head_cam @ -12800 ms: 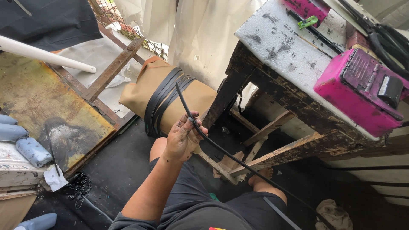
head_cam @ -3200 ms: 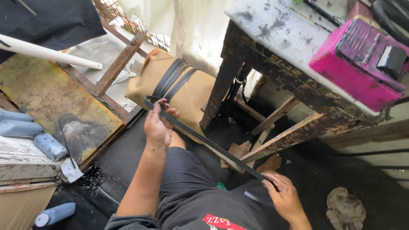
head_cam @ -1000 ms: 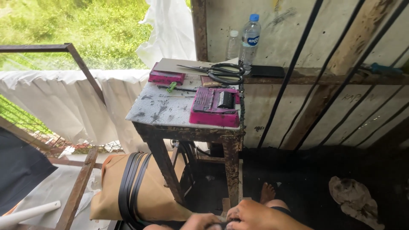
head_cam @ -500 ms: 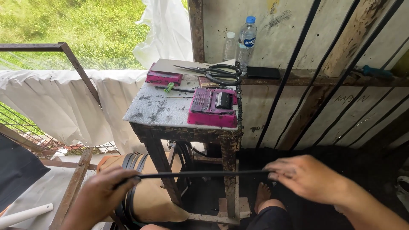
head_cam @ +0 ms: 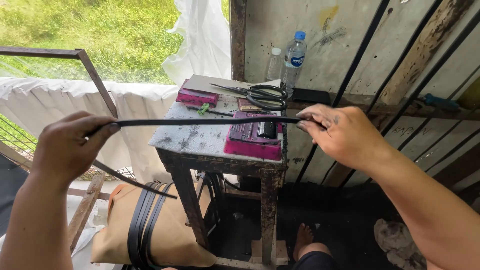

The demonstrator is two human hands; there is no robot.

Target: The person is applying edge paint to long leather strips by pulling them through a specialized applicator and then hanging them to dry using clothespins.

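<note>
— Hands first: what are they doing?

— Fingers of my left hand are pinching one end of a black strap, and my right hand is pinching the other, both clamped on it.

— Where is it sitting?

— I'm holding it taut in the air, its long axis running nine to three o'clock, in front of the worn stool.

— How is it handling?

— Judging by the tail drooping at five o'clock from my left, it's light, thin and springy; the ends are where I'm gripping.

— Beyond it?

— A pink box and scissors are lying on the stool, and bottles are standing at twelve.
</note>
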